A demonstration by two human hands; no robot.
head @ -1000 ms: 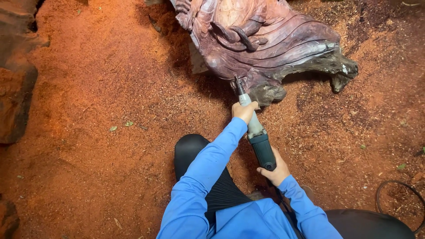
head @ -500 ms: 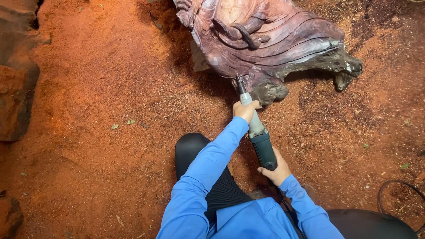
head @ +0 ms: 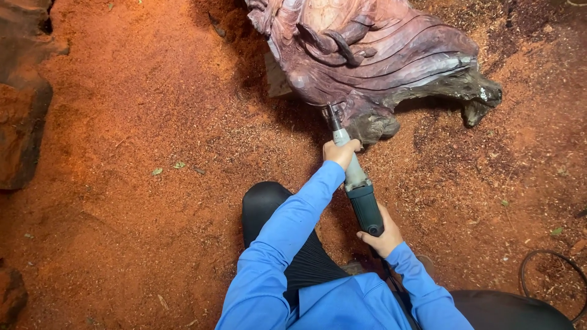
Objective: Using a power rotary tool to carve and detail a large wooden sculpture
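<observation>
- My left hand [head: 340,152] is closed round the grey neck of the power carving tool [head: 356,183], close behind the bit; my right hand [head: 382,237] is wrapped round the dark rear of its body, near where the cord leaves.
- The tip meets the underside of the carved wood sculpture [head: 373,58], at a low, knobbly part next to the sawdust floor [head: 134,140].
- To cut well here, I judge I should steer with the front hand, steady the weight with the rear one, and press lightly so the bit does not skid along the grain.
- The sculpture is reddish-purple, with flowing ridged grooves and a darker, rougher lower edge stretching to the right.
- It lies ahead of my knees, at the top of the view.
</observation>
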